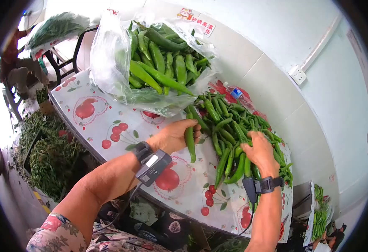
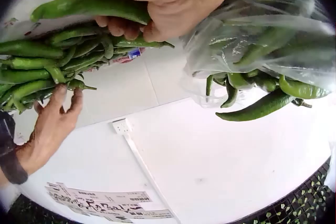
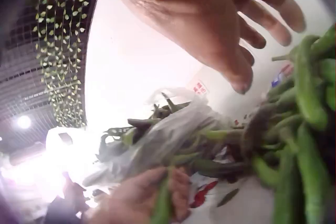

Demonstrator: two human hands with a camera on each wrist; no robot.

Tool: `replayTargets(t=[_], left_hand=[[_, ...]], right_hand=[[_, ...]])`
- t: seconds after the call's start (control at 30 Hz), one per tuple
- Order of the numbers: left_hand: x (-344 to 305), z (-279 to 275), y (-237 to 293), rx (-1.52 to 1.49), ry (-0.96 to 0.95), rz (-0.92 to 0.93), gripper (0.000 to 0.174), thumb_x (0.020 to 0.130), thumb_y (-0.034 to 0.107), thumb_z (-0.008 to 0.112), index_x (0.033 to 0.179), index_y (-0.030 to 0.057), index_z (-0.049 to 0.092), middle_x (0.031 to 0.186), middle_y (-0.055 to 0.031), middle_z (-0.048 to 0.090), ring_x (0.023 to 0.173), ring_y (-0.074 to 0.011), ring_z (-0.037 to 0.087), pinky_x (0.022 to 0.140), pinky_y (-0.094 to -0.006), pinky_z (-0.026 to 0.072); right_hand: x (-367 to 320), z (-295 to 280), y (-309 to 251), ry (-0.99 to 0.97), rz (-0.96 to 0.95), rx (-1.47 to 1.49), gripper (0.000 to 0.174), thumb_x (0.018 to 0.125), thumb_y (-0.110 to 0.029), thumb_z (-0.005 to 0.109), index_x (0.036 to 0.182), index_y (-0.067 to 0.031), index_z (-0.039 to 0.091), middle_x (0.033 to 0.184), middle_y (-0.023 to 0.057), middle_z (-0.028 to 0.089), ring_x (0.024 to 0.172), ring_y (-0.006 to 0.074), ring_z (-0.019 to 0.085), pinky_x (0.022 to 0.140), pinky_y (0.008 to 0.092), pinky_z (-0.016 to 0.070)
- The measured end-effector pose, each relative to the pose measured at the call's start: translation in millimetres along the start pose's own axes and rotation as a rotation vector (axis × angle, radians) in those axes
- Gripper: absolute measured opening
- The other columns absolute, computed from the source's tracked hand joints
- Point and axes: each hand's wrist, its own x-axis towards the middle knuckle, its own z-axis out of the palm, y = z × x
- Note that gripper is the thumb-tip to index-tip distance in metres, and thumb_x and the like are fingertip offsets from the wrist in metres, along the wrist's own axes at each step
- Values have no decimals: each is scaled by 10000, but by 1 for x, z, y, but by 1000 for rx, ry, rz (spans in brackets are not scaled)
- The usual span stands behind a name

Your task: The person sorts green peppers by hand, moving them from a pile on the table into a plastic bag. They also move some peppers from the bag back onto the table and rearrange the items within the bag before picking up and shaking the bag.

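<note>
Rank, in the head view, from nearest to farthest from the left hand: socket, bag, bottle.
1. Bag, just beyond the left hand.
2. Bottle, to the right, behind the peppers.
3. Socket, farthest right.

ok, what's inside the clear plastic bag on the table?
Long green peppers, heaped, several poking out of the open mouth of the plastic bag. The bottom layers are hidden under them and crumpled film.
</note>
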Motion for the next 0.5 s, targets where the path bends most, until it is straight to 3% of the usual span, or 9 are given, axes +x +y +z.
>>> replayTargets(t=[0.07,0.17,0.3,0.5], left_hand=[[1,8,-5,21,36,31,114,907,120,583,980,32,578,899,-97,604,818,-234,588,728,-392,513],[-10,5,-2,26,141,17,120,903,120,589,983,31,580,883,-85,609,799,-227,590,725,-389,513],[-6,-1,4,41,158,74,130,896,115,596,994,31,583,906,-86,624,810,-220,599,731,-394,513],[-5,-3,6,37,199,92,138,886,107,605,1003,36,588,935,-95,637,863,-225,613,742,-403,511]], right_hand=[[-1,-22,-17,111,-90,27,452,809,-233,646,1197,-20,552,1254,232,540,1092,351,570,903,435,459],[19,-9,-41,75,-128,268,430,819,-213,624,1189,-8,549,1194,236,575,1082,355,571,886,428,462],[54,34,-48,89,-282,254,470,815,-236,628,1201,15,534,1186,246,577,1083,363,570,936,418,442],[73,63,-63,110,-182,42,560,713,-216,745,1190,9,557,1050,217,636,1031,394,563,891,454,451]])
